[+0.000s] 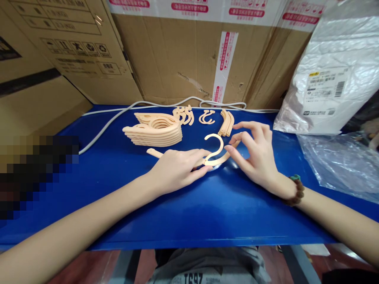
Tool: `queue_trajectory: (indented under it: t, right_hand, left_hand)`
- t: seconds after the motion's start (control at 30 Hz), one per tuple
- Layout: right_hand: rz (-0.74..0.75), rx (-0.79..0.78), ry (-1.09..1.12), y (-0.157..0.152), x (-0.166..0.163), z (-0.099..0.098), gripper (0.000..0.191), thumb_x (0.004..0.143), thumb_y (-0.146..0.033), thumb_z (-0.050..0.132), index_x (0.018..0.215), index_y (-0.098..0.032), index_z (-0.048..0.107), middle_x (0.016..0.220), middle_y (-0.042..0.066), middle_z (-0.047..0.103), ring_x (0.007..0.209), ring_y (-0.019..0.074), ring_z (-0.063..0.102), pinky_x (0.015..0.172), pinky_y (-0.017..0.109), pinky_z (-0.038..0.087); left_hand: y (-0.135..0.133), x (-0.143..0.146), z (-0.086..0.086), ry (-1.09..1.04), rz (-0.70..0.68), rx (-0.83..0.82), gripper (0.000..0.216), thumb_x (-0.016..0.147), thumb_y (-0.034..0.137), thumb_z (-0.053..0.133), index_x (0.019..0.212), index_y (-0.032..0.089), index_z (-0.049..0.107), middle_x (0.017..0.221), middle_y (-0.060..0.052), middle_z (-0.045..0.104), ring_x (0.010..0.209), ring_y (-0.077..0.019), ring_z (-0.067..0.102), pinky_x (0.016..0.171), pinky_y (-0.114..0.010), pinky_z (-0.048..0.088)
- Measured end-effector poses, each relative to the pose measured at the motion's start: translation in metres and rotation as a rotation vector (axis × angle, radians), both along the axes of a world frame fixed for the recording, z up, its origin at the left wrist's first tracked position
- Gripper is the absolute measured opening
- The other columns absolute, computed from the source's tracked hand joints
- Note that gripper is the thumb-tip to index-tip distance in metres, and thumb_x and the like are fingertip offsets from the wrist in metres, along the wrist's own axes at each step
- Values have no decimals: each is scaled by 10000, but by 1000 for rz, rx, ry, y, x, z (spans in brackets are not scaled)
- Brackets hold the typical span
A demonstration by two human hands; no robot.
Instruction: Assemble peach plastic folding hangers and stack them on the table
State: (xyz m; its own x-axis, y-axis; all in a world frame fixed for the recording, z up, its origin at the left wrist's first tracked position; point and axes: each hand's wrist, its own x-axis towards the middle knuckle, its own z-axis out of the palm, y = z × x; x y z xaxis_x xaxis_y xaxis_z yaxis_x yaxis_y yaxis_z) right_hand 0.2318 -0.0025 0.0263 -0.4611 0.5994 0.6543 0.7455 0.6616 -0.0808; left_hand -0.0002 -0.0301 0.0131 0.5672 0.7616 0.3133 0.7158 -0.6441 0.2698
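Note:
A beige plastic clothes hanger [219, 161] lies low over the blue table, its curved hook pointing up and away from me. My left hand [180, 169] is closed round its left arm close to the hook's base, and that arm's tip sticks out beyond the knuckles. At the right arm, my right hand [257, 156] pinches with thumb and forefinger while its other fingers are loosely bent. Behind the left hand sits a stack of beige hanger pieces [156, 132]. Loose hooks [184, 114], more hooks [206, 117] and a bundle of curved arms [226, 123] lie farther back.
The blue table [207, 213] ends in front of my body. Cardboard boxes [183, 59] wall off the back and left. A white cable [103, 134] runs along the rear. At right are a white labelled parcel bag [325, 86] and clear plastic film [337, 165].

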Motion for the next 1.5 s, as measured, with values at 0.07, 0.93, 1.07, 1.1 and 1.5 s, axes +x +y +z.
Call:
queue_trajectory:
  t: [0.07, 0.93, 1.07, 1.1, 1.5]
  right_hand:
    - [9, 80, 4, -5, 0, 3, 133, 917, -329, 552, 860, -212, 579, 1122, 93, 633, 1059, 276, 520, 903, 437, 356]
    - [237, -38, -145, 4, 0, -8, 168, 941, -248, 532, 1022, -141, 633, 801, 36, 689, 691, 148, 568, 706, 308, 378]
    - [242, -19, -174, 4, -1, -8, 167, 944, -230, 517, 1013, -146, 643, 823, 40, 698, 701, 154, 557, 701, 315, 358]
    - [243, -16, -179, 4, -1, -8, 168, 945, -228, 515, 1013, -146, 645, 826, 40, 699, 703, 155, 553, 700, 316, 354]
    - [130, -48, -222, 6, 3, -4, 259, 967, -342, 489, 837, -170, 632, 716, 27, 607, 696, 166, 467, 686, 321, 323]
  left_hand:
    - [0, 0, -1, -8, 14, 9, 333, 971, 418, 468, 1178, 200, 612, 1071, -37, 729, 857, -217, 701, 633, -259, 448]
    - [-1, 2, -5, 4, -5, 65, 306, 983, 411, 465, 1180, 214, 590, 1060, 2, 731, 847, -201, 717, 626, -270, 476]
    - [0, 3, -5, 7, -27, 60, 310, 987, 414, 456, 1167, 205, 597, 1044, -3, 732, 832, -194, 718, 611, -263, 466]
    - [0, 3, -5, 7, -29, 66, 311, 986, 415, 457, 1161, 202, 600, 1035, -4, 733, 824, -194, 718, 602, -263, 462]
    - [0, 3, -6, -16, -274, 132, 263, 979, 346, 510, 1157, 175, 601, 985, 4, 733, 854, -145, 707, 652, -244, 468]
